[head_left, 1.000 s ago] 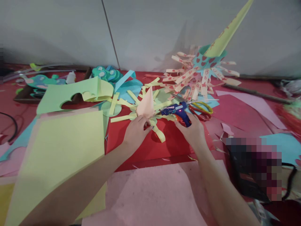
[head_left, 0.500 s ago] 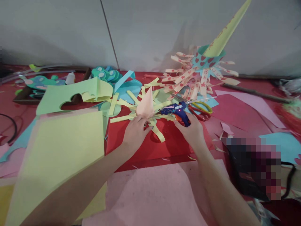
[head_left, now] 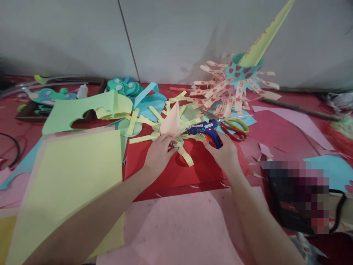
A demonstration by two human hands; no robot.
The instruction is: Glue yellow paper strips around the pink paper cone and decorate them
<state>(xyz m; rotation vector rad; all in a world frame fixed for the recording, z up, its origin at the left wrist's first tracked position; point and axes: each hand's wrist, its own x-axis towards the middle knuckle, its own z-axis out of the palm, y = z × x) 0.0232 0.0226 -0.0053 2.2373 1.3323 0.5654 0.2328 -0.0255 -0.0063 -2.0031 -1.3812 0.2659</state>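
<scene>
A small pink paper cone (head_left: 171,121) stands among yellow paper strips (head_left: 154,121) on a red sheet (head_left: 168,173). My left hand (head_left: 158,154) pinches the cone's base with its fingertips. My right hand (head_left: 224,152) grips the handle of a blue hot glue gun (head_left: 208,130), whose nozzle points left at the cone's base and whose small red light is lit.
Red and yellow scissors (head_left: 234,127) lie just behind the glue gun. A tall decorated cone hat (head_left: 242,73) stands at the back right. Large yellow-green sheets (head_left: 71,169) cover the left, pink paper (head_left: 176,228) lies in front, and a dark cable (head_left: 16,147) curls at far left.
Almost nothing has moved. The glue gun and my right hand have shifted very slightly left toward the cone.
</scene>
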